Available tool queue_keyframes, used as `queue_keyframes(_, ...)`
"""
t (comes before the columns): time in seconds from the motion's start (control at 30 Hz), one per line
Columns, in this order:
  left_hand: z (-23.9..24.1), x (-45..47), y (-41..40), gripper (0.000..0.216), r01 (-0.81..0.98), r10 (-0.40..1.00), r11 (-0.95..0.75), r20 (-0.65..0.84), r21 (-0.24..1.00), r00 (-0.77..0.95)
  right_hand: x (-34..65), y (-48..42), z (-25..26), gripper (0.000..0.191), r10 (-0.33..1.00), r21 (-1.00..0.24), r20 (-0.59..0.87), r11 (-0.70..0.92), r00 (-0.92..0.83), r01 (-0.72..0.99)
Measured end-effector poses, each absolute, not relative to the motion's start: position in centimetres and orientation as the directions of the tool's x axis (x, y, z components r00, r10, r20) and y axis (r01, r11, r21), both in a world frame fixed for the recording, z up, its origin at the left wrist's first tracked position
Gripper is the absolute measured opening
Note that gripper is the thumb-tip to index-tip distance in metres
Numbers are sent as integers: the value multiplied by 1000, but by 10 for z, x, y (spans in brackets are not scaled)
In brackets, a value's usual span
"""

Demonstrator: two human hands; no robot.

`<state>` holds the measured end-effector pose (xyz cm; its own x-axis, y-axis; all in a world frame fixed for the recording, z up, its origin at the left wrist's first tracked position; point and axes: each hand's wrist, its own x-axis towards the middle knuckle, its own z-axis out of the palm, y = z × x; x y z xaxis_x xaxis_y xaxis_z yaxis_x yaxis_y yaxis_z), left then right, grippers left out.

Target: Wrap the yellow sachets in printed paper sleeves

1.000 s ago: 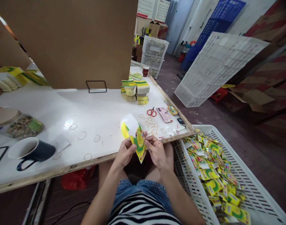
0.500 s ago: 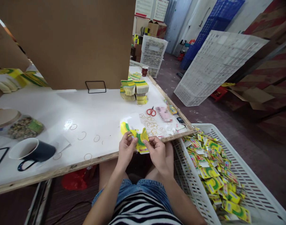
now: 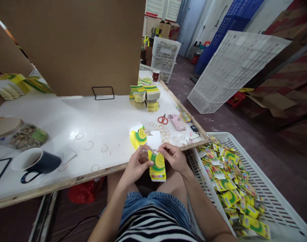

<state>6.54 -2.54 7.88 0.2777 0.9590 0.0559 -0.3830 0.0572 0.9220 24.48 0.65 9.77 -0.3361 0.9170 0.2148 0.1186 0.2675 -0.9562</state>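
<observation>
Currently you hold one yellow card [image 3: 157, 168] with both hands, over your lap and just before the wooden edge of the table [image 3: 88, 116]. Your left hand [image 3: 138, 164] grasps it by its left side, with the thumb on the printed face. Your right hand [image 3: 175, 158] pinches it at the upper right, where the white flap [image 3: 154, 139] stands up above the yellow part. The green and yellow print is turned to you. Just behind your left fingers, other cards [image 3: 138, 137] lie on the table. Beyond the flap, to the right, rubber bands [image 3: 165, 135] are scattered, and near them are red scissors [image 3: 163, 120] and a pink object [image 3: 177, 122], which is blurred. Farther back, several card bundles [image 3: 144, 95] are piled. On your left side stand a dark mug [image 3: 48, 162] and, behind it, a jar [image 3: 27, 137]. To your right, beside the table, a white basket [image 3: 276, 188] contains many yellow packets [image 3: 229, 186].
</observation>
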Motion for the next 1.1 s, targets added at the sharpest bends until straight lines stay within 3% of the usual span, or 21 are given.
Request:
queue_keyframes(0.17,76,71,-23,72,-427,968,51,60,903,242,239,5,98,26,946,-963,240,261,-219,70)
queue_keyframes(0.37,80,73,-23,45,-290,986,19,30,957,164,246,8,104,33,921,-911,321,364,-221,193)
queue_keyframes(0.57,82,79,-25,42,-185,994,-15,35,983,104,254,7,105,42,926,-954,76,176,-371,242)
queue_keyframes(0.7,86,79,-25,44,-145,984,-21,46,989,172,250,6,108,31,958,-880,93,207,-272,428)
queue_keyframes(0.87,89,78,-23,46,-265,981,19,33,964,191,243,2,113,30,976,-779,106,200,-189,594)
queue_keyframes(1.1,87,80,-23,49,-315,983,50,8,948,182,246,2,107,32,963,-862,94,206,-253,464)
